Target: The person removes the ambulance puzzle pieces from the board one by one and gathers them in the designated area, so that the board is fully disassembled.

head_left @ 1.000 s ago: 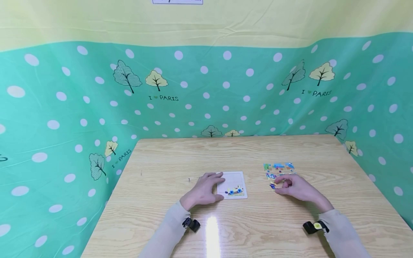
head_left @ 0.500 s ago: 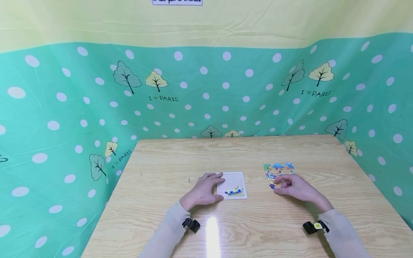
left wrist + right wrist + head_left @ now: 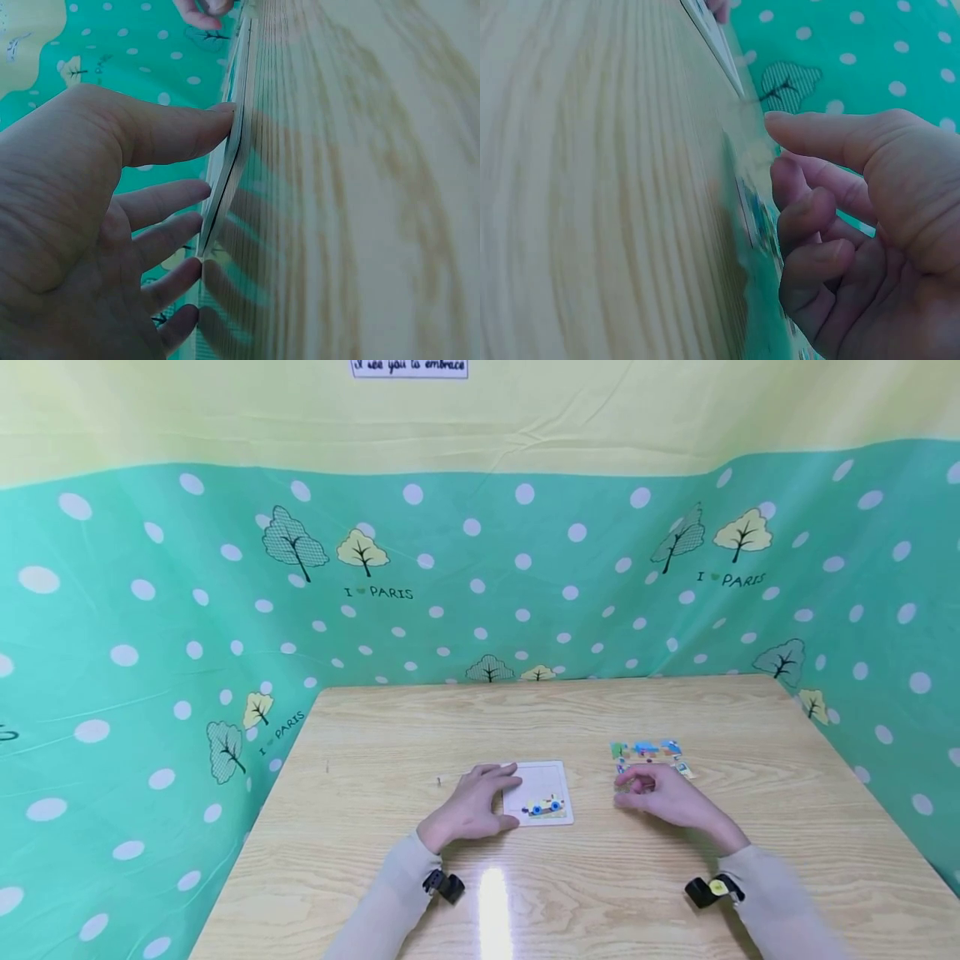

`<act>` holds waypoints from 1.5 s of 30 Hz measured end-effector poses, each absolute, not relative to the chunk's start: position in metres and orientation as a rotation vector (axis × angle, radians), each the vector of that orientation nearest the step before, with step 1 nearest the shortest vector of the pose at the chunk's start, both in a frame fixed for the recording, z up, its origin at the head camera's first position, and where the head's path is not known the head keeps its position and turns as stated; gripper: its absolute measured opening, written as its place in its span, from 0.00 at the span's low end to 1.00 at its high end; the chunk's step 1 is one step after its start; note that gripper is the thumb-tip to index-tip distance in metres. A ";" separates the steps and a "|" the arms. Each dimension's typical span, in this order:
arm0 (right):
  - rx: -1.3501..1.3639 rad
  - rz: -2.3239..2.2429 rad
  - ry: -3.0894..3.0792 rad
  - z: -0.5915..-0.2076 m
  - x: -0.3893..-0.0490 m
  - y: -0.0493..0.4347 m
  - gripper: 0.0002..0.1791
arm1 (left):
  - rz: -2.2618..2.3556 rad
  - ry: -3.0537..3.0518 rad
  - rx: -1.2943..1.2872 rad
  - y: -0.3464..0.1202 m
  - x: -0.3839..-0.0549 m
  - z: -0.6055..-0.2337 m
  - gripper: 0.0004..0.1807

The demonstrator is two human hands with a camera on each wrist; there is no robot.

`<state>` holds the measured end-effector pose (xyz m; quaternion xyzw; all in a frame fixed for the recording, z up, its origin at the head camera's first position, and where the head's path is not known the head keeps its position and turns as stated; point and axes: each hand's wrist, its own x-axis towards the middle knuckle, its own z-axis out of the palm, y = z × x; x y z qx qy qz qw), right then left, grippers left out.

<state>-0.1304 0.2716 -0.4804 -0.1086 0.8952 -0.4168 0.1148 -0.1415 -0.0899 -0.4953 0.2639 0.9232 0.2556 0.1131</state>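
A square white puzzle board point(image 3: 528, 774) lies on the table, with a yellow vehicle picture with blue wheels point(image 3: 543, 807) in its lower right part. My left hand point(image 3: 471, 803) rests along the board's left side, fingers spread and thumb at the edge; the left wrist view shows the thumb point(image 3: 184, 133) against its rim. Over the lower left of a group of colourful puzzle pieces point(image 3: 645, 748) is my right hand point(image 3: 663, 793), thumb apart from the index finger in the right wrist view and other fingers point(image 3: 810, 262) curled. I cannot tell whether it holds a piece.
The wooden table point(image 3: 420, 718) reaches back to a green dotted curtain point(image 3: 450, 552) that also runs along both sides. A tiny dark speck point(image 3: 439, 781) sits left of the board. Both wrists wear black cameras point(image 3: 444, 885).
My right hand has shifted left, now covering the lower left pieces and uncovering one at the right of the group. The left hand stays at the board. The head view has tilted up slightly.
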 end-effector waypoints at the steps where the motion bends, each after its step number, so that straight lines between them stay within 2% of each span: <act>1: -0.321 -1.222 2.620 -0.481 -0.131 0.268 0.18 | 0.752 2.709 0.776 -0.090 -0.142 -0.496 0.38; 21: -0.508 -1.212 2.589 -0.491 -0.139 0.226 0.14 | 0.759 2.709 0.776 -0.090 -0.141 -0.496 0.39; 45: -0.586 -1.193 2.538 -0.491 -0.144 0.176 0.16 | 0.752 2.710 0.782 -0.089 -0.141 -0.495 0.39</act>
